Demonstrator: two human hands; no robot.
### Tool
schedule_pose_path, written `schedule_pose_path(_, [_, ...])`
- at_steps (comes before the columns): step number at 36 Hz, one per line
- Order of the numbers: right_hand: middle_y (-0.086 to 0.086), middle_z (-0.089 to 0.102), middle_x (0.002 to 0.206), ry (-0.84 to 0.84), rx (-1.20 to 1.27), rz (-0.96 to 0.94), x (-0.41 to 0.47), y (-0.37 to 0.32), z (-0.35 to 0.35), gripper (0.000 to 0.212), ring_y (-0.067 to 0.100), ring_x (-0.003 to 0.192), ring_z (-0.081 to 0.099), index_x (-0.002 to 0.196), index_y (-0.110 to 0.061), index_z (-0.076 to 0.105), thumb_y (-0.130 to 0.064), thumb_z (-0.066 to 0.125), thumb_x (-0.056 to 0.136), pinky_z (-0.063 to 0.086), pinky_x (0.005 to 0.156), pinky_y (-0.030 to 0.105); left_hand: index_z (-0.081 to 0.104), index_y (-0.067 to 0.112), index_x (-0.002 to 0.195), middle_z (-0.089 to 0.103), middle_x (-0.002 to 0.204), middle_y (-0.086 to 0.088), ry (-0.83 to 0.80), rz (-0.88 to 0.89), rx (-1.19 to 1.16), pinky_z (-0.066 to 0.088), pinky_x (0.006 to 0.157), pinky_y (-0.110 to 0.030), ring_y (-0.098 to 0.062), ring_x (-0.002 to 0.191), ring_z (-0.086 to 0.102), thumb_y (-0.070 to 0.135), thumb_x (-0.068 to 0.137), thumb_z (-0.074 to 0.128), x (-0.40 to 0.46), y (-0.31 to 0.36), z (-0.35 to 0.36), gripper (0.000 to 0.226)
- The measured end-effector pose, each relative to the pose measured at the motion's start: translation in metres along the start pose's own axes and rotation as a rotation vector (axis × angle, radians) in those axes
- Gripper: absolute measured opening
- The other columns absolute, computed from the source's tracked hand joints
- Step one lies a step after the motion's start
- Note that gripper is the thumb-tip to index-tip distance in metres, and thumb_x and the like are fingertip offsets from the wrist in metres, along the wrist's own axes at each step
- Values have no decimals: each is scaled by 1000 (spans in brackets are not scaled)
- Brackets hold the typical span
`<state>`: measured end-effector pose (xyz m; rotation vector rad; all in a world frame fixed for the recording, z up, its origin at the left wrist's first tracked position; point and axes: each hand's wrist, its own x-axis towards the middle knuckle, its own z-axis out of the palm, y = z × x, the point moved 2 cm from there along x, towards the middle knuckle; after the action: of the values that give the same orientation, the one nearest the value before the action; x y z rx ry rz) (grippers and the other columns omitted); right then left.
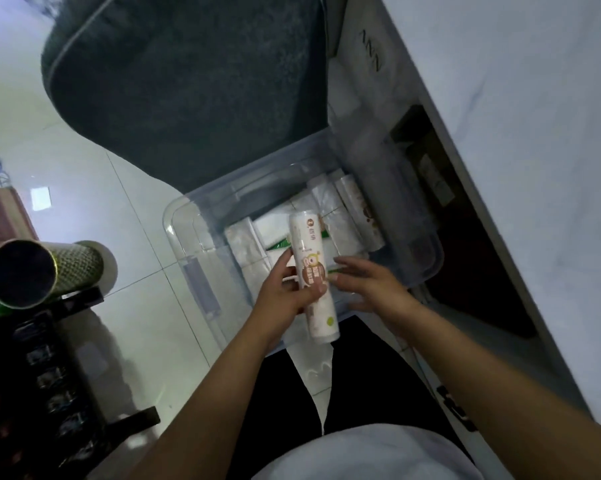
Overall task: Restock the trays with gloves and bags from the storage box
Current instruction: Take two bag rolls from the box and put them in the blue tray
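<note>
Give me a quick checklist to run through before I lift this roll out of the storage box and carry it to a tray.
1. Grip on the roll: ok, the left hand is wrapped around its middle.
2. Roll clear of the storage box: ok, it is held above the packs inside.
3. Right hand free to help: ok, it is open beside the roll, holding nothing.
4. Stock left in the box: ok, more white packs and rolls lie inside.
5. Target tray in sight: cannot tell, no tray is clearly visible.
6. Path to the left: not ok, a cardboard tube juts out from the dark rack.
</note>
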<state>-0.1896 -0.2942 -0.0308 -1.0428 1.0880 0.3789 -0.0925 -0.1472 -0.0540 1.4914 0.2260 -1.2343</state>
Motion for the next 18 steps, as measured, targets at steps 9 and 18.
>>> schedule_pose_path(9, [16, 73, 110, -26, 283, -63, -25, 0, -19, 43, 33, 98, 71, 120, -8, 65, -2, 74, 79, 59, 82, 48, 46, 36, 145, 62, 129, -4, -394, -132, 244, 58, 89, -41, -17, 111, 68, 2, 84, 74, -7, 33, 30, 76])
schedule_pose_path(18, [-3, 73, 104, 431, 167, -168, -24, 59, -57, 47, 3, 90, 68, 117, -17, 67, -6, 81, 74, 54, 74, 21, 66, 25, 118, 68, 120, -4, -171, -293, 377, 57, 86, -34, -19, 104, 66, 18, 92, 67, 123, 44, 49, 28])
